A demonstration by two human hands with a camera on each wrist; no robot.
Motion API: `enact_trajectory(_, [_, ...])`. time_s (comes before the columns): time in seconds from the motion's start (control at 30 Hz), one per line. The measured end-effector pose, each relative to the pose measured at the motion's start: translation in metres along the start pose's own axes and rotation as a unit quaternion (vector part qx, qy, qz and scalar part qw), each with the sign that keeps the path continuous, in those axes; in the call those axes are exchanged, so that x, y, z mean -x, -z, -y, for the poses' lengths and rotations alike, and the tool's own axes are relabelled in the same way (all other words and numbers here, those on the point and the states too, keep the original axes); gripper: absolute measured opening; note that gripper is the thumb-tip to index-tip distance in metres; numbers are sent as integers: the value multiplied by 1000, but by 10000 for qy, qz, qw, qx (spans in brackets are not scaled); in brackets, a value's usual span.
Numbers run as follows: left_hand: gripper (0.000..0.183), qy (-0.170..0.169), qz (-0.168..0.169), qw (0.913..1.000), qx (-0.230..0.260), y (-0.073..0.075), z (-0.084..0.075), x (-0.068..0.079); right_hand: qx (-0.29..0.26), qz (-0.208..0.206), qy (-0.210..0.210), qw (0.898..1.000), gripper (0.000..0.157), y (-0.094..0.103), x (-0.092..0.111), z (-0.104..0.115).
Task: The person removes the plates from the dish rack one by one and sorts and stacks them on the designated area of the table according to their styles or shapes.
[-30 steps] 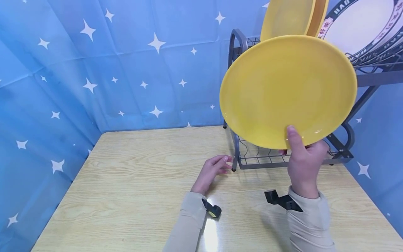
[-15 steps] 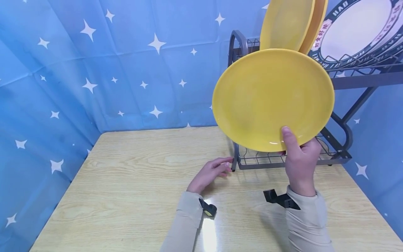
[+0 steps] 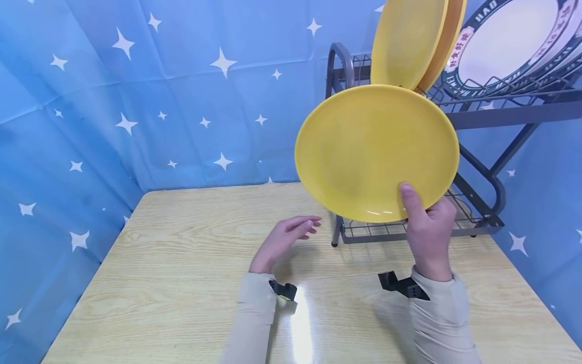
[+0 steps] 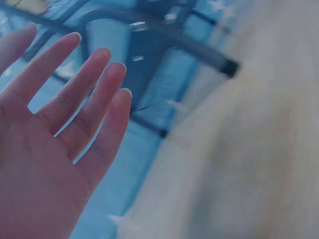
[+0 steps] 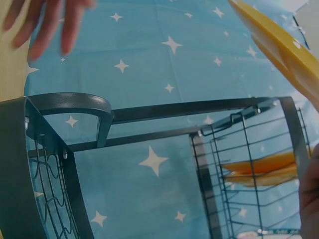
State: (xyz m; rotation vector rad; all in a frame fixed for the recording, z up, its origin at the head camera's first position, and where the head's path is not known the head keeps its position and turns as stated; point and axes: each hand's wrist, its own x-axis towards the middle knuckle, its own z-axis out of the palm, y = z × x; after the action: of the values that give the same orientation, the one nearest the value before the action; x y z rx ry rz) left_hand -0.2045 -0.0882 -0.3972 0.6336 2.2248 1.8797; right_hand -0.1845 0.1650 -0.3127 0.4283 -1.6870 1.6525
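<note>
A round yellow plate (image 3: 376, 151) is held up in front of the rack, its face toward the head camera. My right hand (image 3: 429, 230) grips its lower right rim, thumb on the face and the other fingers mostly hidden behind. In the right wrist view the plate (image 5: 286, 47) appears edge-on at the upper right. My left hand (image 3: 286, 240) holds nothing and hovers above the table, left of the rack's front foot. Its fingers are spread and nearly straight in the left wrist view, where the palm (image 4: 40, 169) shows.
A dark grey two-tier metal dish rack (image 3: 514, 117) stands at the right on the wooden table (image 3: 182, 283). Its upper tier holds yellow plates (image 3: 404, 45) and white plates with dark lettered rims (image 3: 504, 45). A blue star-patterned cloth (image 3: 182, 86) hangs behind.
The yellow plate in my right hand has moved left and down, away from the upper tier. My left hand has drawn back left from the rack's foot.
</note>
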Motion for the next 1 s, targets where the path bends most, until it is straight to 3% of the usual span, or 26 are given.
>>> enact_trajectory(0.17, [32,-278,-397,9986,192,20,-12,10,287,60,-137,9995,18,-3,1,2])
enact_trajectory(0.33, [31,-440,-733,9963,97,30,-17,18,405,206,-420,9981,19,-2,3,6])
enact_trajectory(0.63, [45,-1445,-702,9870,-47,32,-42,29,650,993,-430,9920,18,-6,3,7])
enact_trajectory(0.77, [47,-1303,-902,9874,-27,31,-48,33,718,1310,-301,9883,16,-8,3,4])
enact_trajectory(1.0, [36,-619,-1358,9883,-303,31,-52,36,1055,1615,-135,9811,15,-12,5,1])
